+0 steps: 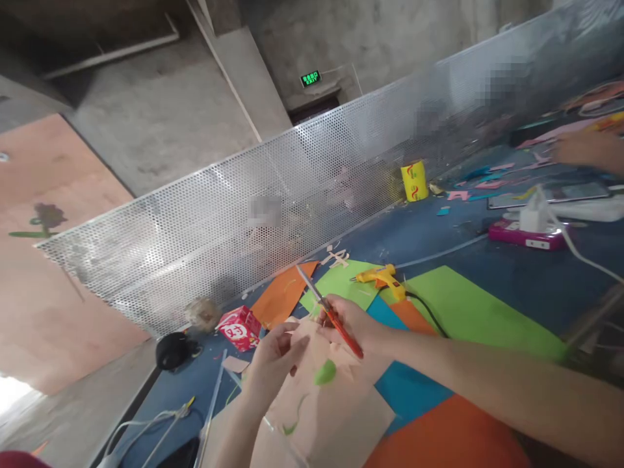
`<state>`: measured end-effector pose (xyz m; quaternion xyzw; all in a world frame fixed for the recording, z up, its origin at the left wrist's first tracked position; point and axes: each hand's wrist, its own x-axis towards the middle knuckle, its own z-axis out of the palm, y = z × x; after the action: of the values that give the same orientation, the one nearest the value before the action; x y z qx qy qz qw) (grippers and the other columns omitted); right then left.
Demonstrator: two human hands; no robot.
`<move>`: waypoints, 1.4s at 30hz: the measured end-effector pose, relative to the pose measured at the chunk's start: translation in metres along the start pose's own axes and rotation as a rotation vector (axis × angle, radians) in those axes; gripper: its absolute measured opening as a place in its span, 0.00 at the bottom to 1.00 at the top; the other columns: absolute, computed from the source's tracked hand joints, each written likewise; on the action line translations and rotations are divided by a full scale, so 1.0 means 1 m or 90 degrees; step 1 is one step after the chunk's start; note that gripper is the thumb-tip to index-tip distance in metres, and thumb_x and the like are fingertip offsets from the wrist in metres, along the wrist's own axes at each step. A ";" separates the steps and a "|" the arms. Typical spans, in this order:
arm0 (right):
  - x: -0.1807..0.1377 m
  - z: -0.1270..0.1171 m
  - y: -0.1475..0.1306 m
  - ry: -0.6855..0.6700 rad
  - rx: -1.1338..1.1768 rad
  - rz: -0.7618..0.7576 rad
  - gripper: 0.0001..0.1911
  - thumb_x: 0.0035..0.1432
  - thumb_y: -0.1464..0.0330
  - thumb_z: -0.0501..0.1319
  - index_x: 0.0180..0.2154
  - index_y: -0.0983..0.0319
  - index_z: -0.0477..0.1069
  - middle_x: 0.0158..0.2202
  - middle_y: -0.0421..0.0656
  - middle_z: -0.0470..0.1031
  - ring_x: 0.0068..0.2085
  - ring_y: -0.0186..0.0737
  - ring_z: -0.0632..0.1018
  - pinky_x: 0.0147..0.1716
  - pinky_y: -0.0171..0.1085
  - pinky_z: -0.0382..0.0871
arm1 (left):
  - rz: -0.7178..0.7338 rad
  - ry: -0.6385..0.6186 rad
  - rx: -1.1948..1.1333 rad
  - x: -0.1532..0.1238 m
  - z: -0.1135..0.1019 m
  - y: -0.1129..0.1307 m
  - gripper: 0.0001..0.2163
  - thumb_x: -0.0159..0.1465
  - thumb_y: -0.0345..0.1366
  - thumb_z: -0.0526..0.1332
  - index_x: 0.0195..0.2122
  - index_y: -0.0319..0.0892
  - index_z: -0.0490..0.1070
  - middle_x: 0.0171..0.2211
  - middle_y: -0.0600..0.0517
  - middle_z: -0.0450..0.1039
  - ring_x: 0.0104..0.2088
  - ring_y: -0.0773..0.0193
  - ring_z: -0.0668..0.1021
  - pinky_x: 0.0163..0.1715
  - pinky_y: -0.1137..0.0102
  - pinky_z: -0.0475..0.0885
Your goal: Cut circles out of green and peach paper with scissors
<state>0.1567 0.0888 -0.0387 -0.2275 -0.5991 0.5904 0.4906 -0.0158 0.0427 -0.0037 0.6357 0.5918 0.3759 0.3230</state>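
My right hand [358,328] is closed around red-handled scissors [327,309] whose blades point up and away to the left. My left hand [273,364] is pinched on the top edge of a pale pink sheet [336,416] that lies under both hands. A small green cut piece [324,372] rests on that sheet just below the scissors. A thin green strip [293,422] lies lower on it.
Orange [283,294], green [468,309] and blue [409,387] sheets cover the blue table. A yellow glue gun [383,276] with a black cord lies behind my hands. A perforated metal screen [273,214] runs along the far edge. Another person's hand [587,149] is at right.
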 end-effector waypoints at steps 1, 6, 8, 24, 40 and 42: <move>0.000 0.000 0.003 0.006 -0.013 0.003 0.15 0.43 0.72 0.68 0.27 0.59 0.61 0.26 0.35 0.67 0.28 0.34 0.70 0.28 0.34 0.65 | 0.005 0.021 -0.015 -0.001 0.003 -0.005 0.17 0.51 0.48 0.65 0.32 0.41 0.65 0.16 0.62 0.60 0.16 0.71 0.65 0.13 0.76 0.63; -0.005 -0.001 0.008 -0.012 -0.025 0.034 0.18 0.42 0.69 0.71 0.29 0.60 0.62 0.29 0.37 0.70 0.29 0.36 0.73 0.28 0.34 0.66 | 0.010 0.098 -0.088 -0.011 0.022 -0.023 0.13 0.53 0.44 0.66 0.29 0.42 0.65 0.21 0.59 0.68 0.18 0.69 0.70 0.12 0.76 0.67; -0.008 -0.001 0.005 -0.051 -0.005 0.055 0.16 0.46 0.64 0.70 0.29 0.60 0.63 0.28 0.38 0.72 0.26 0.36 0.73 0.25 0.35 0.66 | 0.004 0.106 -0.131 -0.013 0.026 -0.022 0.13 0.52 0.44 0.66 0.30 0.42 0.66 0.23 0.57 0.71 0.20 0.68 0.73 0.15 0.74 0.71; -0.008 -0.002 0.014 -0.013 -0.009 0.073 0.22 0.37 0.65 0.74 0.30 0.58 0.62 0.30 0.35 0.69 0.32 0.38 0.75 0.39 0.40 0.70 | -0.073 0.068 -0.327 -0.025 0.043 0.001 0.17 0.52 0.47 0.67 0.34 0.40 0.69 0.20 0.55 0.75 0.18 0.68 0.74 0.20 0.74 0.71; -0.013 0.000 -0.003 0.011 0.096 0.091 0.23 0.37 0.68 0.74 0.29 0.59 0.61 0.23 0.30 0.67 0.22 0.30 0.72 0.25 0.32 0.67 | -0.043 0.066 -0.282 -0.030 0.045 0.002 0.12 0.51 0.38 0.68 0.34 0.40 0.69 0.24 0.56 0.75 0.23 0.71 0.74 0.22 0.77 0.68; -0.013 0.002 -0.003 0.002 0.109 0.108 0.23 0.37 0.66 0.74 0.28 0.59 0.60 0.21 0.29 0.66 0.20 0.31 0.72 0.23 0.33 0.68 | -0.047 0.058 -0.266 -0.030 0.046 0.004 0.12 0.52 0.40 0.67 0.32 0.39 0.69 0.26 0.53 0.76 0.23 0.68 0.75 0.20 0.75 0.68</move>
<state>0.1613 0.0767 -0.0400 -0.2358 -0.5241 0.6785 0.4576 0.0250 0.0141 -0.0261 0.5153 0.5377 0.5067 0.4342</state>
